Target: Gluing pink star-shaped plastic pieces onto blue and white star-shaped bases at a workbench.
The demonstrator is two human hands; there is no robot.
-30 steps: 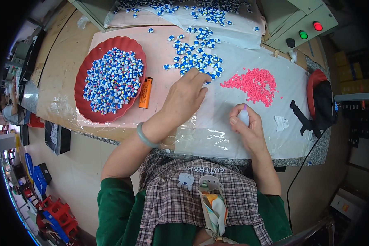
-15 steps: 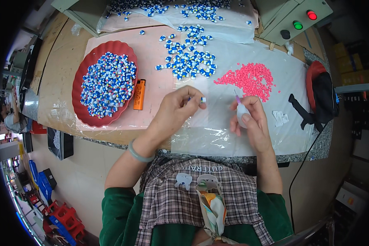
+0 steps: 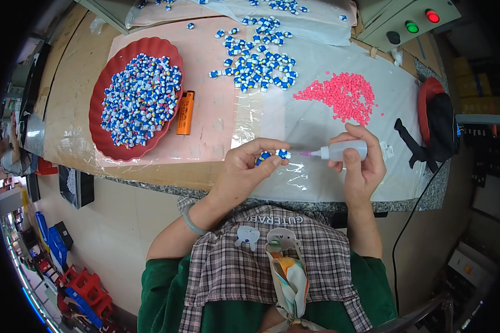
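In the head view, the person's 2 bare hands meet above the table edge. The left hand [image 3: 241,169] pinches at least 2 small blue-and-white pieces [image 3: 283,154] between thumb and fingers; its fingertips hide part of them, so a full count is not possible. The right hand [image 3: 366,166] is curled around 1 translucent squeeze bottle [image 3: 347,150], held nearly level, its thin purple-based nozzle aimed left at the pinched pieces. The tip is right beside them; whether it touches cannot be told.

Past the hands lies 1 loose cluster of blue-and-white figures [image 3: 264,69], too many to count, with 1 stray apart at its upper left. To its right is 1 heap of pink granules [image 3: 347,93], also countless. On the left, 1 red scalloped bowl [image 3: 96,105] is heaped with similar pieces, and 1 orange bar-shaped object [image 3: 185,114] lies beside it.

The right hand partly covers 1 white scrap [image 3: 388,151]. Further right, 1 black bag [image 3: 443,127] blocks much of a 2nd red dish [image 3: 424,119]. A control box [image 3: 389,19] carries 1 red light, 1 green light and 1 black knob.
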